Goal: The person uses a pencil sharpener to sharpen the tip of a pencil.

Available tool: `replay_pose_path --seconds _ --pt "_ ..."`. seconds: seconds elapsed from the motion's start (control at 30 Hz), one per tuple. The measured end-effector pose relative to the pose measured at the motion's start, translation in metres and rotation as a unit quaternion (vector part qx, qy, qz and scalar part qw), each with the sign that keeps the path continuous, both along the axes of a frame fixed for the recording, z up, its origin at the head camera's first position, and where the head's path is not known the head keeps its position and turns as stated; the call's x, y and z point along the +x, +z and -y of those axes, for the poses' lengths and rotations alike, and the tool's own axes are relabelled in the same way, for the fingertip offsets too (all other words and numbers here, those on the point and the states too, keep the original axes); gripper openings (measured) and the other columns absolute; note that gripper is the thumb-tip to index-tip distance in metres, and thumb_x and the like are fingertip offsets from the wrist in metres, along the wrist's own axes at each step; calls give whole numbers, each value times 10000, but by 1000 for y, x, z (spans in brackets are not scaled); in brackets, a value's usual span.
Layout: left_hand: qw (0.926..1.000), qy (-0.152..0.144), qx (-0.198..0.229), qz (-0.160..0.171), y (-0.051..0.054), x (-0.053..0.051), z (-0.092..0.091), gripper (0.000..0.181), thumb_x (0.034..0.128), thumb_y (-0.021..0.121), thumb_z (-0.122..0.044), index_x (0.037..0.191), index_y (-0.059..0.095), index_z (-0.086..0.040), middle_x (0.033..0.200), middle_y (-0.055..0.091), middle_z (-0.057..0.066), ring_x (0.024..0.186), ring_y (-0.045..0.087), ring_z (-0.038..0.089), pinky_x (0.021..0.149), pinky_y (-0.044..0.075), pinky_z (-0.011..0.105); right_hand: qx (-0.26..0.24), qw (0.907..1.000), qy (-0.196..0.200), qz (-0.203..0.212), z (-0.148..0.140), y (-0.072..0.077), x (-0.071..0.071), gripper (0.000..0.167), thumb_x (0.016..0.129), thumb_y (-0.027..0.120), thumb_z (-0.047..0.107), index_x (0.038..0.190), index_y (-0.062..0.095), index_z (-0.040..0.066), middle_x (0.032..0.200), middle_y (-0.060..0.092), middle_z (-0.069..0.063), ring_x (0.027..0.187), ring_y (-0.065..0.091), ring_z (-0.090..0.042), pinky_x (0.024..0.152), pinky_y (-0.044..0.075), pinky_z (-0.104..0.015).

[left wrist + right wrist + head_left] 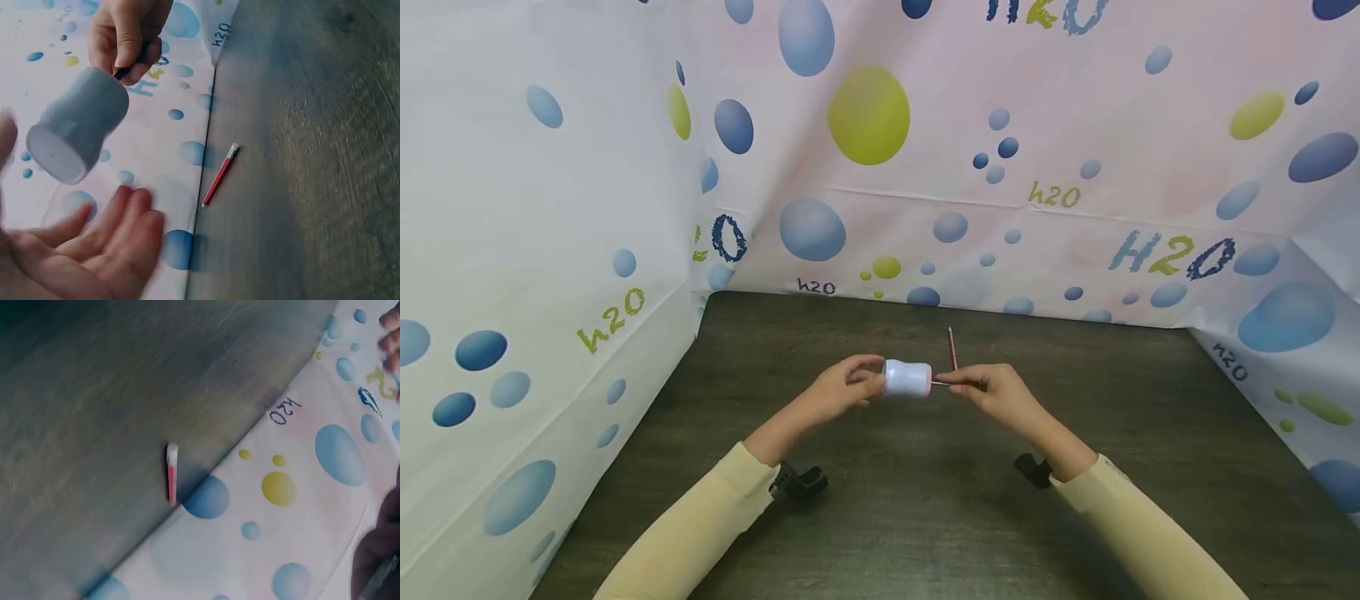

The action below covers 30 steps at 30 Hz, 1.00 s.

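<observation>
A pale blue-white container (907, 378) with a narrowed waist and a pinkish right end is held above the table. My right hand (996, 396) pinches a thin dark stick (941, 383) that meets this end; its exact kind is hidden by the fingers. At the container's other end, my left hand (842, 387) has its fingers spread. In the left wrist view a gap shows between the left hand (94, 250) and the container (84, 122). A red pencil (952, 348) with a white end lies on the table beyond the right hand.
The dark wood-patterned table (880, 517) is bordered by white sheeting (1000, 83) printed with blue and green bubbles, at the back and both sides. Black straps (801, 482) sit at both wrists.
</observation>
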<state>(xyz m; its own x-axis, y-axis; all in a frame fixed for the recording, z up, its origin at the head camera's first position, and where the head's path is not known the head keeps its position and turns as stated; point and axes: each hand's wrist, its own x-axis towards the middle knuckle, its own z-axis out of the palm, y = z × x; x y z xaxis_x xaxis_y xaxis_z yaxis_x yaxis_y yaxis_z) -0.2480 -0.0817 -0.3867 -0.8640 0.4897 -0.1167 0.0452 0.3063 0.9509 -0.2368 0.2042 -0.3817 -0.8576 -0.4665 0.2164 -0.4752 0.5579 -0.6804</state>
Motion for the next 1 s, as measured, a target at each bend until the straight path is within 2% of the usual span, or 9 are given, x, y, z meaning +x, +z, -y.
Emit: replay_pose_path --seconds 0.1,0.2,0.3,0.37,0.5,0.63,0.77,0.87,1.0 --pt "9985 117 -257 471 -2 0 1 613 1094 440 -453 1377 583 72 1190 735 253 1111 724 388 966 602 491 396 9880 69 -1489 4 -2 5 268 868 727 -71 1095 799 51 945 783 -119 781 697 -177 630 528 -236" --pt "9975 97 -405 569 -4 0 1 586 1100 444 -415 1272 655 103 1073 768 249 1008 762 363 916 622 487 607 9574 232 -2812 7 -6 8 318 784 760 -141 1017 819 66 859 777 -61 734 677 -173 585 516 -237" --pt "9975 153 -505 472 -4 1 0 486 1078 532 -345 1272 671 77 1104 764 229 967 766 291 918 622 479 587 9382 290 -3398 10 -9 9 346 732 773 -181 969 826 65 828 782 -47 715 684 -165 559 505 -224" --pt "9978 228 -514 352 -4 2 -1 440 1058 581 -298 1299 662 60 1171 748 220 995 753 239 942 615 474 553 9409 239 -3334 10 -10 10 352 725 768 -194 960 827 61 818 782 -50 706 689 -167 553 498 -217" --pt "9986 304 -426 -125 -3 5 -3 396 1010 663 -200 1317 650 51 1239 720 230 1064 727 253 938 615 456 590 9670 205 -2471 9 -6 13 314 792 730 -175 1001 821 42 862 798 -91 737 733 -195 575 532 -222" --pt "9931 344 -524 -993 -2 10 -3 416 935 756 -165 1303 675 12 1205 740 213 1090 724 312 888 620 438 287 9974 373 -541 6 0 11 228 920 654 -90 1098 780 -25 941 790 -195 782 754 -215 568 499 -209" --pt "9620 160 -1115 -2487 -2 16 -4 487 834 841 -172 1282 704 -41 1227 746 154 1145 706 321 943 595 490 -271 9839 549 1679 1 2 2 260 1018 570 20 1203 704 -106 782 736 -118 535 524 -65 511 384 -194" --pt "9378 94 -1316 -3212 -3 20 -6 507 794 873 -146 1260 696 -55 1261 723 131 1185 678 325 992 569 520 -563 9623 659 2578 -2 0 -4 324 1046 536 66 1261 642 -152 719 647 34 493 320 -20 504 330 -190" --pt "9627 15 -776 -2592 0 19 -5 620 814 874 -132 1349 573 -47 1365 624 154 1269 605 338 1081 515 547 -598 9706 597 2255 -2 -1 -3 317 1039 561 68 1271 644 -131 816 705 -49 573 398 -40 558 381 -216"
